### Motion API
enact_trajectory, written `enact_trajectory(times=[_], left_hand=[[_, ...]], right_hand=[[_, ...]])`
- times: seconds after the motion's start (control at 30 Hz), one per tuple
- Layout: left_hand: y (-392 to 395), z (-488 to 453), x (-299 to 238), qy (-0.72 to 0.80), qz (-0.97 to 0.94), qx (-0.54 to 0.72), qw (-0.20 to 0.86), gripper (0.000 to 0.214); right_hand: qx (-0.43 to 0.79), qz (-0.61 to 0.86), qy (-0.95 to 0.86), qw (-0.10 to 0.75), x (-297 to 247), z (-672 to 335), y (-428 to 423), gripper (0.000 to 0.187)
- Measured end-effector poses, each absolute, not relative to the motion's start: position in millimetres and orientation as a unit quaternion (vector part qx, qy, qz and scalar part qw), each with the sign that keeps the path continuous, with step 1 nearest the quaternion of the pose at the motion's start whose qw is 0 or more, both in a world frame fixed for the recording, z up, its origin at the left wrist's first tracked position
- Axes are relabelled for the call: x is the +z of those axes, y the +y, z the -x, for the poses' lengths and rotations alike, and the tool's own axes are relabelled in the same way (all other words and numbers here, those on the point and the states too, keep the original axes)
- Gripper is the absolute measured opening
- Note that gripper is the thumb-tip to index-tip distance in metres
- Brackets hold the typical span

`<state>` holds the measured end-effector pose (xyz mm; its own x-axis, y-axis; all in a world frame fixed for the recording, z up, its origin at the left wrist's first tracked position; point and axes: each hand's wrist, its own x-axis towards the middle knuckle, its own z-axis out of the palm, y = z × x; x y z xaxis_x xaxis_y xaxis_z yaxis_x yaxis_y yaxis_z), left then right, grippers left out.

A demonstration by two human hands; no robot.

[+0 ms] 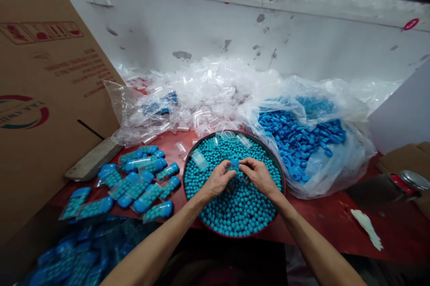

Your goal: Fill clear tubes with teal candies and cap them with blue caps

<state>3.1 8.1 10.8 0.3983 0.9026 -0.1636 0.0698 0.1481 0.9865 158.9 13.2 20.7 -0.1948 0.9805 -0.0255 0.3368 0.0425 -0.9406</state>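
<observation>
Head view. 1 tube (235, 166), clear plastic with a blue cap, is held just above a round tray (284, 183) of teal balls (235, 212). It is pinched from both sides by the fingers of the left hand (217, 181) and the right hand (259, 176). It is judged light, thin-walled, smooth and easily crushed, and best gripped at the stiffer capped end. To the left are laid filled tubes (144, 187); to the right, 1 bag of caps (298, 138).
</observation>
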Motion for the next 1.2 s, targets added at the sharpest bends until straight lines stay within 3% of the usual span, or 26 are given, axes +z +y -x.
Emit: enact_trajectory(times=[0.23, 0.57, 0.73, 0.9, 1.07, 1.2], left_hand=[[2.7, -5.3, 11.0, 0.426, -0.540, 0.354, 0.634, 0.045], [-8.6, -6.5, 25.0, 0.406, -0.541, 0.369, 0.637, 0.043], [-13.0, -8.1, 28.9, 0.414, -0.528, 0.366, 0.645, 0.047], [-14.9, -9.5, 19.8, 0.408, -0.566, 0.379, 0.609, 0.028], [-17.9, -13.2, 17.6, 0.433, -0.554, 0.385, 0.598, 0.024], [-19.0, -6.2, 23.9, 0.422, -0.530, 0.361, 0.641, 0.030]], right_hand=[[0.361, 0.530, -0.664, 0.383, 28.2, -157.0, -3.9, 0.023], [0.330, 0.462, -0.732, 0.377, 30.7, -164.9, -11.4, 0.022], [0.370, 0.461, -0.726, 0.352, 32.3, -172.1, -12.0, 0.021], [0.354, 0.436, -0.755, 0.340, 30.7, -174.9, -15.8, 0.020], [0.343, 0.432, -0.762, 0.340, 28.8, -177.3, -18.9, 0.020], [0.474, 0.425, -0.680, 0.363, 32.3, -180.1, -20.0, 0.028]])
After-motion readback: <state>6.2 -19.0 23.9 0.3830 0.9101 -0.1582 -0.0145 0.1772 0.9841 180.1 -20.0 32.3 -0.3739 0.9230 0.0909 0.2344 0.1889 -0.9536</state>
